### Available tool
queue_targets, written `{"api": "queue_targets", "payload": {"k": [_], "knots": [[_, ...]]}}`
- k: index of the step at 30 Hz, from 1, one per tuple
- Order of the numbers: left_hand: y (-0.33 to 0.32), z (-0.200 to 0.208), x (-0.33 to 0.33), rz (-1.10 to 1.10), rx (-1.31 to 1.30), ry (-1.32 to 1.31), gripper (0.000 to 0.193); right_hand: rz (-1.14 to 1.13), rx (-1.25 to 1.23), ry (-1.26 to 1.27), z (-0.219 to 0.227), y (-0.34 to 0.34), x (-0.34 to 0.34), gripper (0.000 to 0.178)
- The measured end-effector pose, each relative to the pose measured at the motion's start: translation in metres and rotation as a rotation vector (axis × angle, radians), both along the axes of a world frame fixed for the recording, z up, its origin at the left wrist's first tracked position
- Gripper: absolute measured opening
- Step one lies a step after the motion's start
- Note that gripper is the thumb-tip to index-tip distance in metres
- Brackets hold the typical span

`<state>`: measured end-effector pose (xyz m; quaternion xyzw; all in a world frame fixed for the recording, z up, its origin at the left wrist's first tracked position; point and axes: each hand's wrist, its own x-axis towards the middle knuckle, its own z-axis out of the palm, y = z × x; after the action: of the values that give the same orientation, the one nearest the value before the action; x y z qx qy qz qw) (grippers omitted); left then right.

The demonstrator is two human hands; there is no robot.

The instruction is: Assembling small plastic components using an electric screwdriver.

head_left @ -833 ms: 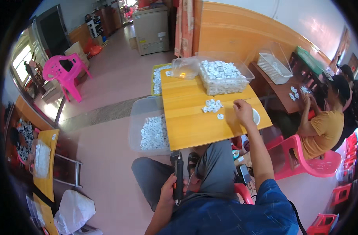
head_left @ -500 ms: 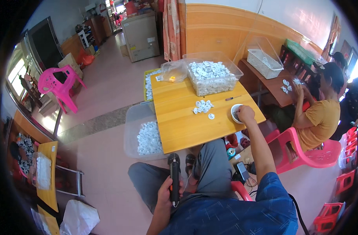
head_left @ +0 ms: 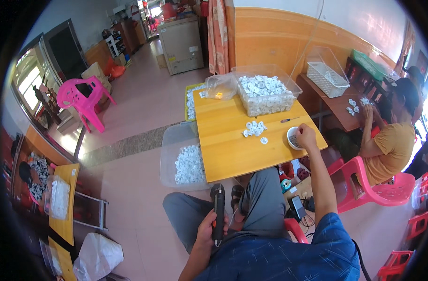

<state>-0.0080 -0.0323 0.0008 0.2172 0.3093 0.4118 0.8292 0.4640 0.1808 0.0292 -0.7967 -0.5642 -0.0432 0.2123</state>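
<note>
My left hand (head_left: 207, 228) is wrapped round a black electric screwdriver (head_left: 218, 216), held upright over my lap. At the table's right edge, my right hand (head_left: 307, 136) is closed in a pinch over the right rim of a white bowl (head_left: 290, 142). Small dark grey pieces, too tiny to name surely, lie in that bowl. Whatever the pinched fingers hold is hidden. Left of the bowl sits a single round white plastic part (head_left: 264, 140), beside a small pile of similar parts (head_left: 254, 128). A thin dark-handled screwdriver (head_left: 289, 120) lies behind the bowl.
A clear bin (head_left: 270, 108) heaped with white parts stands at the back of the yellow table (head_left: 223, 159). Another clear tub (head_left: 169, 161) is on the floor to the left. At right, a person in a mustard shirt (head_left: 392, 147) handles white parts at a brown table (head_left: 338, 112).
The whole view has shifted, so things appear farther right. My right fingers have drawn back from inside the bowl toward its right rim. The left hand keeps its hold on the electric screwdriver.
</note>
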Motion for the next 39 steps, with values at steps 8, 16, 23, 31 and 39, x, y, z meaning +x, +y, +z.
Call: {"api": "queue_targets", "payload": {"k": [8, 16, 23, 31, 39], "knots": [[-0.001, -0.011, -0.003, -0.023, -0.037, -0.061, 0.031, 0.339, 0.312, 1.243, 0.01, -0.018, -0.091, 0.01], [-0.003, 0.001, 0.0, -0.028, -0.001, -0.031, 0.035, 0.593, -0.067, 1.629, -0.032, -0.041, -0.211, 0.01], [-0.004, 0.006, -0.001, -0.015, 0.06, 0.112, 0.04, 0.641, -0.226, 1.71, -0.039, -0.053, -0.256, 0.011], [-0.007, 0.017, 0.002, -0.002, 0.097, 0.142, 0.044, 0.641, -0.325, 1.722, -0.034, -0.067, -0.268, 0.014], [-0.006, 0.017, 0.001, -0.009, 0.08, 0.12, 0.04, 0.629, -0.362, 1.773, -0.039, -0.074, -0.28, 0.012]]}}
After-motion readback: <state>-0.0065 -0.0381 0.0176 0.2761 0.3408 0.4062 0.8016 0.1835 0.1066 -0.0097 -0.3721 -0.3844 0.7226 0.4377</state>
